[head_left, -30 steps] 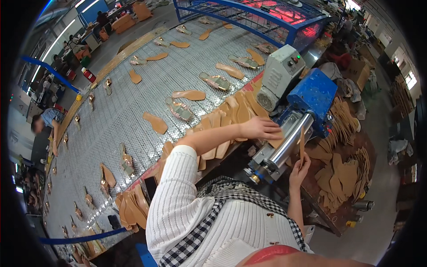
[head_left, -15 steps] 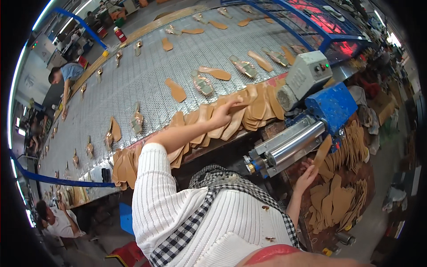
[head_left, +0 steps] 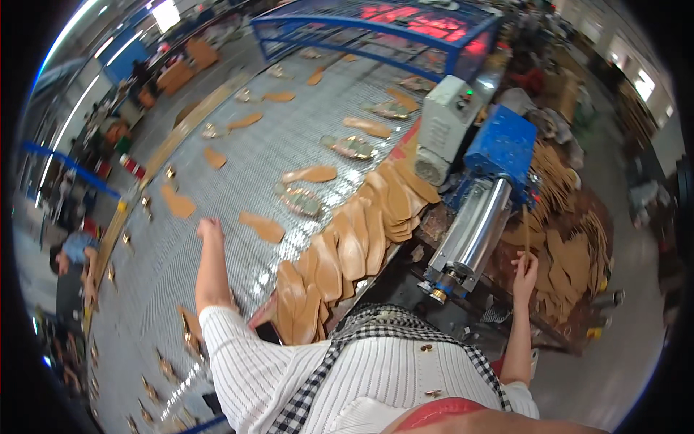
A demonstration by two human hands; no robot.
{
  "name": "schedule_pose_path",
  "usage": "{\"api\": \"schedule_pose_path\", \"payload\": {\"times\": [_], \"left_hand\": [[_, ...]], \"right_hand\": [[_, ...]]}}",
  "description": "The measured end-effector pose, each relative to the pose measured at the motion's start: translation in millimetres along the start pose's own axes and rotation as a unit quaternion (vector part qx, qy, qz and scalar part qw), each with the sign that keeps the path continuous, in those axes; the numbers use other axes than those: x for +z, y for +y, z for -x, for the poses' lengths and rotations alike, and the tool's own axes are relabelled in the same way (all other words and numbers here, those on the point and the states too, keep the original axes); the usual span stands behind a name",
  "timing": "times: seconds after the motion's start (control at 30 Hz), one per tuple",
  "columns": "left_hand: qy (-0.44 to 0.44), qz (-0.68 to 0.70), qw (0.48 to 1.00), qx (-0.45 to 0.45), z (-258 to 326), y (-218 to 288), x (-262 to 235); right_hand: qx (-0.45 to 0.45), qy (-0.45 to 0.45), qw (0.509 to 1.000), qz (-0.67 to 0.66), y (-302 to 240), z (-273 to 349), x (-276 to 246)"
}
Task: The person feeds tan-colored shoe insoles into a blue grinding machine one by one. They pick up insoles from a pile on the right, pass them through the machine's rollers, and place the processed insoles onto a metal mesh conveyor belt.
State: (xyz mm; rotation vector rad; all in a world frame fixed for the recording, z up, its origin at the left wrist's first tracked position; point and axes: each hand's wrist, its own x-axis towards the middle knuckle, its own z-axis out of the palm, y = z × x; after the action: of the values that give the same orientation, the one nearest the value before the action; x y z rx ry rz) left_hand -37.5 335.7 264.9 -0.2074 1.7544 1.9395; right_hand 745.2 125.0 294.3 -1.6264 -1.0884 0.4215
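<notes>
From where I sit, the left hand (head_left: 210, 228) is stretched far out over the metal mesh conveyor belt (head_left: 238, 155), the arm in a white striped sleeve (head_left: 242, 354). The hand looks loosely curled with nothing in it that I can make out (it is small and a bit blurred, so I cannot tell the finger spread exactly). It hovers just beside a tan insole (head_left: 262, 227) lying flat on the mesh, near but apart from it.

The right hand (head_left: 525, 267) is raised at the other side, fingers pinched around the lower end of a thin tan strip (head_left: 526, 230) that stands nearly upright. That hand sits just beside the shiny steel roller (head_left: 473, 226) of a blue machine (head_left: 502, 145), with a grey motor box (head_left: 442, 129) next to it.

Between the two arms, a long overlapping row of tan insoles (head_left: 354, 239) runs along the near edge of the belt, fanned like shingles. To the right of the roller lies a loose pile of brown cut pieces (head_left: 571, 253). More single insoles and a few decorated soles (head_left: 298, 200) are scattered on the mesh, well apart from each other. At the far end stands a blue frame with a red glow (head_left: 405, 22). Another person (head_left: 72, 249) bends at the left side of the belt.
</notes>
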Motion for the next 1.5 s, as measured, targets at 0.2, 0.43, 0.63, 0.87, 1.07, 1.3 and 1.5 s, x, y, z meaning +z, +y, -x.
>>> {"api": "schedule_pose_path", "payload": {"times": [0.2,0.43,0.63,0.87,1.07,1.3,1.5], "left_hand": [[-0.392,-0.193,0.833,-0.339,25.4,-132.4,29.3],[-0.717,-0.281,0.518,0.372,350.7,-220.7,97.4],[-0.615,-0.093,0.094,0.777,480.0,-180.9,118.0],[-0.51,-0.083,0.031,0.856,444.0,-135.4,153.3],[-0.554,-0.285,0.213,0.752,385.9,-119.2,113.4],[-0.444,-0.274,0.852,-0.039,275.3,-153.8,-18.3],[-0.211,-0.35,0.907,0.101,7.0,0.3,-73.8]], "right_hand": [[-0.145,-0.074,0.94,0.299,-16.0,-5.9,0.8],[-0.264,-0.052,0.918,0.292,-32.9,-9.3,54.4],[-0.249,-0.059,0.938,0.233,-31.0,-8.2,48.6],[-0.177,-0.081,0.962,0.19,3.1,-1.8,40.5],[-0.143,-0.141,0.972,0.119,24.2,11.2,66.1],[-0.116,-0.093,0.987,0.056,36.4,30.4,76.4],[-0.056,-0.068,0.996,0.033,62.2,33.2,65.8]]}}
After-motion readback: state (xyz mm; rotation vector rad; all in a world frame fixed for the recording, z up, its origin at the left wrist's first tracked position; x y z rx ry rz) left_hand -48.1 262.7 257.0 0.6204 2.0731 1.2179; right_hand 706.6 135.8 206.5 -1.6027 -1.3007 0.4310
